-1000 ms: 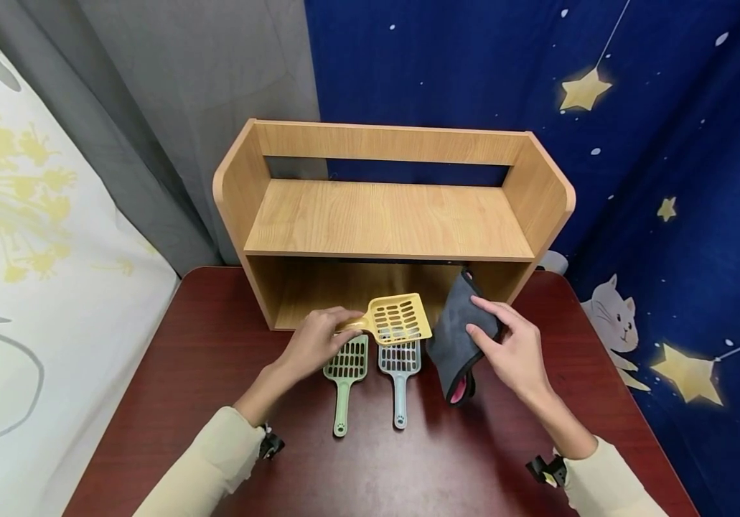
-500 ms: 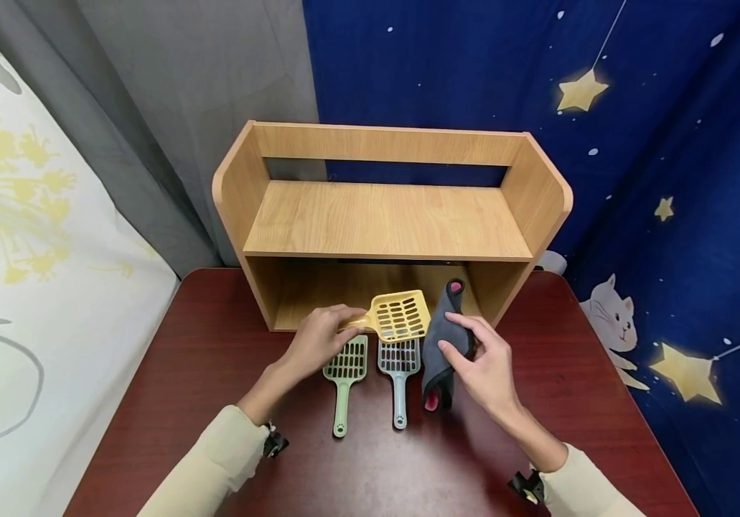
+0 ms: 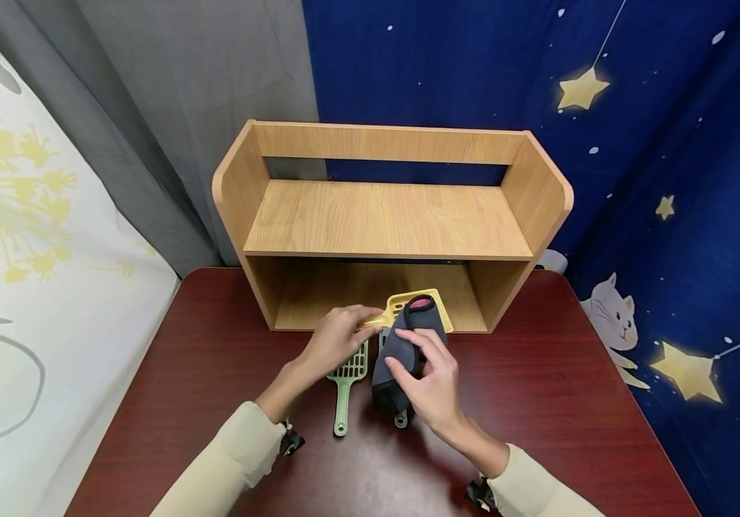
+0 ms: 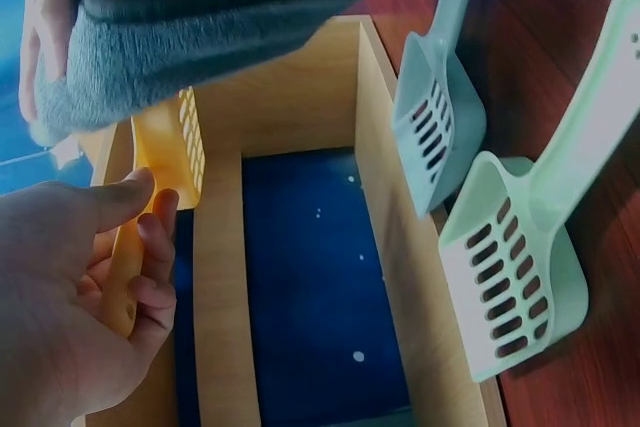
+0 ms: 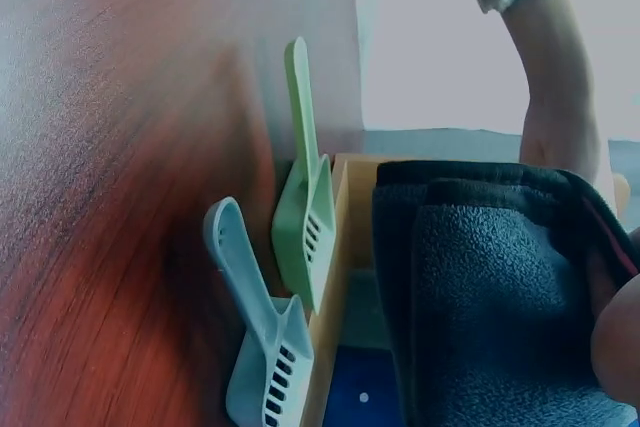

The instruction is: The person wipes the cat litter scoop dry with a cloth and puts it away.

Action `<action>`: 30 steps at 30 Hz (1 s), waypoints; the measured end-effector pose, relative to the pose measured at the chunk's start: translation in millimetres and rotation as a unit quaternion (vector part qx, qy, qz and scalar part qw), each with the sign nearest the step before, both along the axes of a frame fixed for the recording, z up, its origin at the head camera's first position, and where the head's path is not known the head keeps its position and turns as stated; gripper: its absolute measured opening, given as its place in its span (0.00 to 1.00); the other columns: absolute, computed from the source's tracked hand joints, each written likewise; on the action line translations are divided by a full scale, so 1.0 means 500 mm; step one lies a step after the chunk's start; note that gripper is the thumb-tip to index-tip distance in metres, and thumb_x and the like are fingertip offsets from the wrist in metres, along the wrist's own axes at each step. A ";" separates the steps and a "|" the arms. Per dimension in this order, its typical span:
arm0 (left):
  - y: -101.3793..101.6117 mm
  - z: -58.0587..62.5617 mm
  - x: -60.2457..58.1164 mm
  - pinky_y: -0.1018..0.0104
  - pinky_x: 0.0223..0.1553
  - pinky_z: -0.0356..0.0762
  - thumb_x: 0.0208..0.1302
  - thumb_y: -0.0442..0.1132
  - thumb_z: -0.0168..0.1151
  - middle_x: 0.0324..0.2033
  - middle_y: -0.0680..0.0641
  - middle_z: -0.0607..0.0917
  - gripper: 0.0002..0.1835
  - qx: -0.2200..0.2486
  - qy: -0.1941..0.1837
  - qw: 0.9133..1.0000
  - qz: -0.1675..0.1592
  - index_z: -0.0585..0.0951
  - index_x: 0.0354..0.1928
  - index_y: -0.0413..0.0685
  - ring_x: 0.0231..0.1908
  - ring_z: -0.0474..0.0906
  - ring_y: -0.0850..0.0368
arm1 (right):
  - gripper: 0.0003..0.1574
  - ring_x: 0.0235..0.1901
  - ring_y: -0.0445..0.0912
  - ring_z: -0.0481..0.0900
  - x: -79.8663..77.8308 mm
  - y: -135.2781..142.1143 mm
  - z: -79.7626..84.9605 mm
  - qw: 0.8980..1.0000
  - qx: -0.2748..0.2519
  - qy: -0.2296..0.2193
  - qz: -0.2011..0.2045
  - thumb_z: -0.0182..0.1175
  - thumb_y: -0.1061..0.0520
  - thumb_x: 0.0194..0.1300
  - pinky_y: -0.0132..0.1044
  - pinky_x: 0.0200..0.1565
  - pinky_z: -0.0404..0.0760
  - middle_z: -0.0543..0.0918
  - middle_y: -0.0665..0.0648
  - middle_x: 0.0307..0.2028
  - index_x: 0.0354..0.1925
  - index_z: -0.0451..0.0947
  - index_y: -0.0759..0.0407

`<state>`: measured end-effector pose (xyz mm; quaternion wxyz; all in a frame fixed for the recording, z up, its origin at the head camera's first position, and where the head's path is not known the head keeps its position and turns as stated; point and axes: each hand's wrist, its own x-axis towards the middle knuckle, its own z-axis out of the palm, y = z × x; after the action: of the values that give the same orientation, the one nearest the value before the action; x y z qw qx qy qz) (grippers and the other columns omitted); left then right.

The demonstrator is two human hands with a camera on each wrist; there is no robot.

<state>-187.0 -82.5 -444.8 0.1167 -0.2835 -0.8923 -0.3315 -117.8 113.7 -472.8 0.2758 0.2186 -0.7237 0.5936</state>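
Observation:
My left hand grips the handle of a yellow slotted litter scoop, held up in front of the shelf's lower compartment. A folded dark grey cloth with black edging and a pink inner side is pinched in my right hand. In the head view the cloth covers part of the yellow scoop's head; whether they touch cannot be told. Beneath lie a green litter scoop and a light blue litter scoop, the blue one mostly hidden under the cloth in the head view.
A two-tier wooden shelf stands at the back of the dark red table. Behind it hang a grey curtain and a blue star-patterned curtain. A white patterned cloth hangs at the left.
My right hand has carried the cloth leftward, from beside the blue scoop to over it and across the yellow scoop's head. My left hand, still gripping the yellow scoop, has shifted slightly right.

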 end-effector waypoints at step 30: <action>-0.008 0.004 0.014 0.69 0.33 0.75 0.66 0.32 0.74 0.46 0.39 0.91 0.15 0.053 -0.011 0.999 0.000 0.88 0.53 0.34 0.30 0.77 0.59 | 0.29 0.40 0.44 0.83 -0.014 0.017 0.008 0.998 -0.021 0.065 -0.012 0.75 0.76 0.53 0.27 0.36 0.85 0.83 0.66 0.45 0.55 0.86 0.69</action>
<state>-180.2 -86.4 -442.9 0.1215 -0.2730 -0.8749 -0.3812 -124.5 122.3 -468.6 0.3335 0.2422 -0.6941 0.5902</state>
